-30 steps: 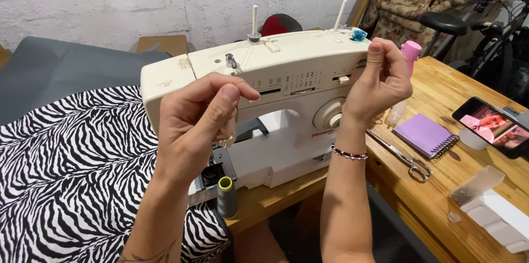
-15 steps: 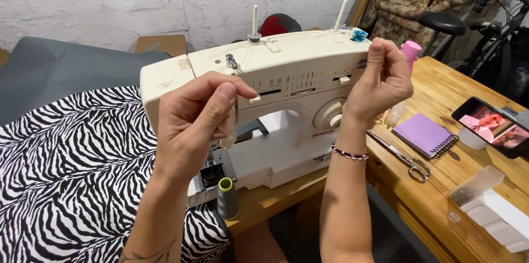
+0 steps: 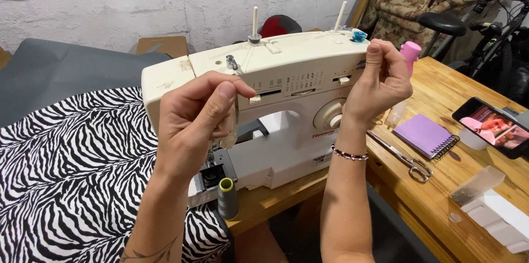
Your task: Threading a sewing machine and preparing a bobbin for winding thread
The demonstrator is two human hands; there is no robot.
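A cream plastic sewing machine (image 3: 286, 103) stands on the wooden desk (image 3: 441, 186), its needle area hidden behind the left hand (image 3: 193, 122). That hand is pinched thumb to forefinger, and the right hand (image 3: 380, 84) is curled shut near the machine's right end; any thread between them is too fine to see. A grey thread cone (image 3: 227, 198) stands by zebra-print fabric (image 3: 66, 186); steel scissors (image 3: 405, 158) lie nearby.

Cream sewing machine (image 3: 286, 92), zebra-striped black-and-white fabric (image 3: 71, 175), purple notebook (image 3: 425, 134), pink bottle (image 3: 410, 53)
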